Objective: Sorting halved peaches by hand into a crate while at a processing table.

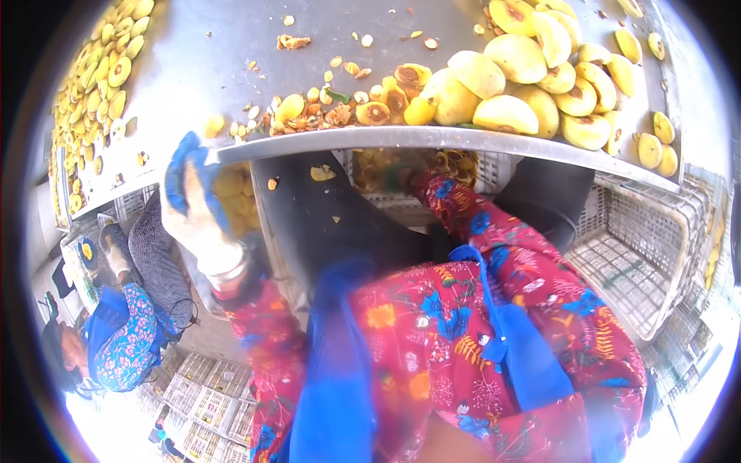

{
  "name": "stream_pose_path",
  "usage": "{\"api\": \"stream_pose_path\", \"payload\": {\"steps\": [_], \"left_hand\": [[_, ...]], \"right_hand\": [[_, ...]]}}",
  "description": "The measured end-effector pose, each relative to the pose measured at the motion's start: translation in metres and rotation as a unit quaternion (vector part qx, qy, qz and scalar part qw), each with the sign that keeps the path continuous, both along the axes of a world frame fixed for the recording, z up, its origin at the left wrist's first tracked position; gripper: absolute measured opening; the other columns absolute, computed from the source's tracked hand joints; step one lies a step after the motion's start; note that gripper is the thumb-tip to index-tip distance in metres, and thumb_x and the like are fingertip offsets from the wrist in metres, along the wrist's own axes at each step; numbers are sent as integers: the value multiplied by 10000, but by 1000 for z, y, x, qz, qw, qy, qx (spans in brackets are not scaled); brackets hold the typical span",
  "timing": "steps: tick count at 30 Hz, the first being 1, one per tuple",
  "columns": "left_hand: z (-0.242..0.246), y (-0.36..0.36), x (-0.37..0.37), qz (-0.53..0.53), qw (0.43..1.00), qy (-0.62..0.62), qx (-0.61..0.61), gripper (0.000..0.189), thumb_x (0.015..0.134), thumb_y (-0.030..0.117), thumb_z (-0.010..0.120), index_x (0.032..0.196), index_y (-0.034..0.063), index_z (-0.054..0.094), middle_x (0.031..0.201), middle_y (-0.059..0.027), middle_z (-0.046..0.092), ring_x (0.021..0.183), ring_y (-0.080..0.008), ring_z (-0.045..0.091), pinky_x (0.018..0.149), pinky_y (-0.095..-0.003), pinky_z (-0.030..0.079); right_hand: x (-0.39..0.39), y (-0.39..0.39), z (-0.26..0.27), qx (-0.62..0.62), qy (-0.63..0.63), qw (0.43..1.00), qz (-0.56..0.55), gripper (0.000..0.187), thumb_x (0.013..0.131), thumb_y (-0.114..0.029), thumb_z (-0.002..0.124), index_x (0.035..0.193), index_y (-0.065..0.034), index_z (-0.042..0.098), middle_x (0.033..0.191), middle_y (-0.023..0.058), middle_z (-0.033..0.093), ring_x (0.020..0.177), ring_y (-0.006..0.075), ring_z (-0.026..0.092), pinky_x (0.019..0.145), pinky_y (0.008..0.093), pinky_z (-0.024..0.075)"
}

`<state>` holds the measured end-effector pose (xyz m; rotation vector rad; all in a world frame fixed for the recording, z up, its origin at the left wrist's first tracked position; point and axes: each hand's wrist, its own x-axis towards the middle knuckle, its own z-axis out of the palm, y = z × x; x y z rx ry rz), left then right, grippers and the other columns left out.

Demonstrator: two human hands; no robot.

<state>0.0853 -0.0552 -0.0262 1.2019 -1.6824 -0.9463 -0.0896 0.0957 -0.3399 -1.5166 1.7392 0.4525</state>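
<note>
My left hand [200, 214], in a white glove with blue-coated fingers, is raised at the near edge of a metal table [347, 139]. Its fingers are apart, and I see nothing between them. Below it stands a container of yellow fruit [234, 191], partly covered by the hand. My right hand [403, 178] is low under the table edge, blurred and in shade, beside a crate of fruit pieces [451, 165]. Whether it holds anything is unclear. On the tabletop above lie halved yellow stone fruits [515, 63] in a heap, with pit fragments and kernels [307, 118] to their left.
A white plastic mesh crate [631, 254] stands at right. More fruit halves [101, 81] cover the table's far left. A co-worker in a blue floral sleeve [124, 341] sits at left. Stacked crates [211, 393] stand at lower left. Fruit scraps [322, 172] lie on my dark trousers.
</note>
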Motion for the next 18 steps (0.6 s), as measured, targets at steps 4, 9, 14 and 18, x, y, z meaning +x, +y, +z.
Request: {"api": "stream_pose_path", "payload": {"steps": [4,9,14,18], "left_hand": [[-13,6,0,-65,997,-43,-23,293,948,150,544,1164,-38,607,1164,-137,630,996,-206,632,834,-320,517],[-2,-4,6,-128,972,-133,-148,296,955,153,541,1154,-56,605,1154,-142,633,1029,-224,630,833,-313,521],[18,-13,-47,-210,967,-130,-59,259,938,132,566,1150,-5,628,1087,-88,666,935,-159,631,833,-277,502],[22,6,-103,-328,914,-211,-108,260,804,195,691,1005,33,661,910,-138,676,849,-258,658,774,-331,513]], "right_hand": [[-66,-13,-4,-20,53,997,-53,348,885,-353,516,1015,-54,639,1035,216,626,913,377,611,809,455,471],[-72,30,23,-28,26,999,-8,348,886,-355,513,995,-49,639,1012,220,629,896,387,610,792,462,474],[-112,22,60,-103,82,987,-88,348,886,-356,511,976,-45,638,988,224,632,878,396,609,775,468,477],[-99,38,98,-177,36,979,-98,349,886,-357,508,961,-41,637,969,228,635,864,404,608,761,473,479]]}}
